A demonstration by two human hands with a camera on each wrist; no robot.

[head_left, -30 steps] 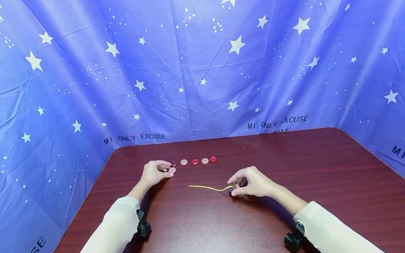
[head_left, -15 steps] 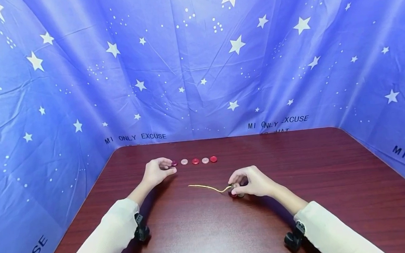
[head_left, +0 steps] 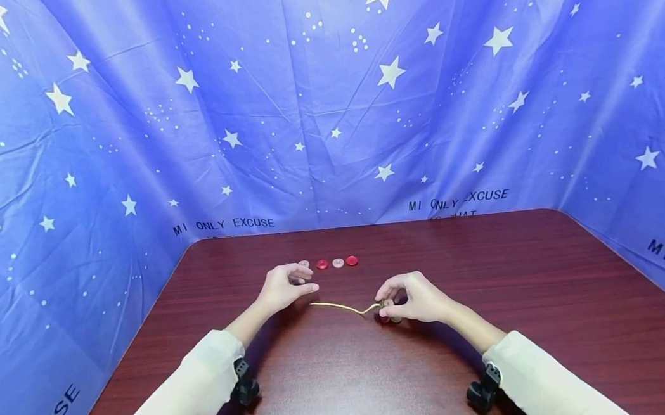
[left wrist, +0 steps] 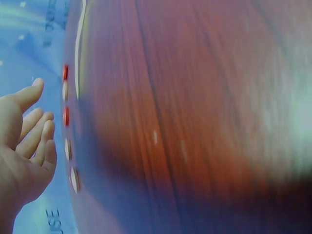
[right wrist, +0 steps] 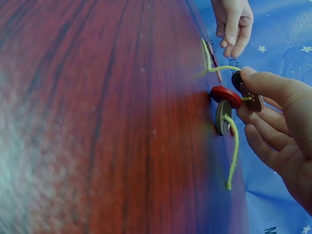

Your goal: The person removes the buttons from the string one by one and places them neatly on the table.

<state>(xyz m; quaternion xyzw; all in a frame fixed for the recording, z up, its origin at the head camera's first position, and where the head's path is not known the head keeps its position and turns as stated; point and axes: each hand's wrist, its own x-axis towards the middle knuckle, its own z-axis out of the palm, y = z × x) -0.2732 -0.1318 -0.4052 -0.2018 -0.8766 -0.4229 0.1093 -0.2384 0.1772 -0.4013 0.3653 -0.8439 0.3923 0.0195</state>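
My left hand [head_left: 286, 288] hovers over the table in front of the button row, thumb and fingertips apart with nothing visible between them. In the left wrist view, the row runs beside it: a red button [left wrist: 67, 116], another red one and several pale pink ones. My right hand [head_left: 415, 299] pinches a dark button [right wrist: 253, 99] threaded on a yellow cord [right wrist: 235, 151]. A red button [right wrist: 225, 96] and a grey-brown button [right wrist: 223, 118] hang on the same cord below the fingers. The cord's free end [head_left: 338, 306] stretches left towards my left hand.
Everything lies on a dark red wooden table [head_left: 514, 272]. A blue curtain with stars [head_left: 326, 106] surrounds its far and side edges. Black wrist cameras hang under both sleeves, the left one [head_left: 246, 384] low above the tabletop.
My left hand has left the purple and pink buttons at the row's left end and moved right, towards the cord's free end. My right hand stays in place, still pinching the strung buttons.
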